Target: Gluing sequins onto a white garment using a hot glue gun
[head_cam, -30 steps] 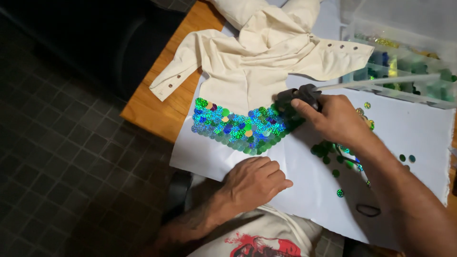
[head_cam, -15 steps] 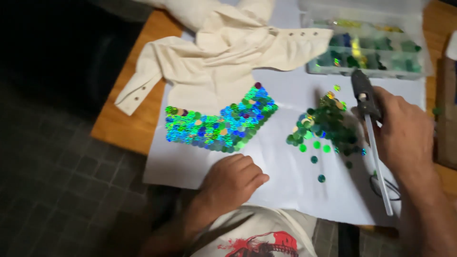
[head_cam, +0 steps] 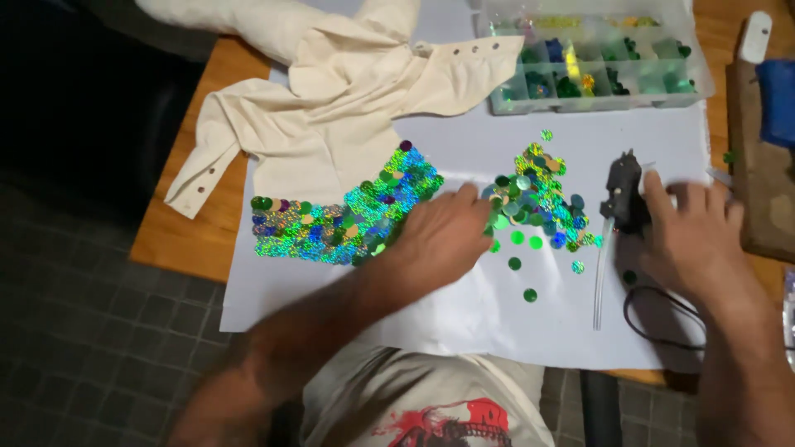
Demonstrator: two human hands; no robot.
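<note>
The loose sequin pile (head_cam: 537, 199) is sitting mid-sheet on the white paper (head_cam: 464, 314). The left hand (head_cam: 443, 236) is reaching in open, fingertips at the pile's edge, looks like picking the next one. The right hand (head_cam: 691, 240) is resting open on the black glue gun (head_cam: 623, 194) near the paper's right edge. Next up probably needs one sequin pinched cleanly. The sequinned cream shirt (head_cam: 331, 141) is lying along the wooden table's (head_cam: 178, 240) left edge, with dark tiled floor below.

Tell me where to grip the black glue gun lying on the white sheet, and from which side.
Take the glue gun by its body, coming from the right, where the right hand already rests against it. It lies flat, with the clear glue stick trailing toward the person and the loose sequins crowding its left side.
</note>
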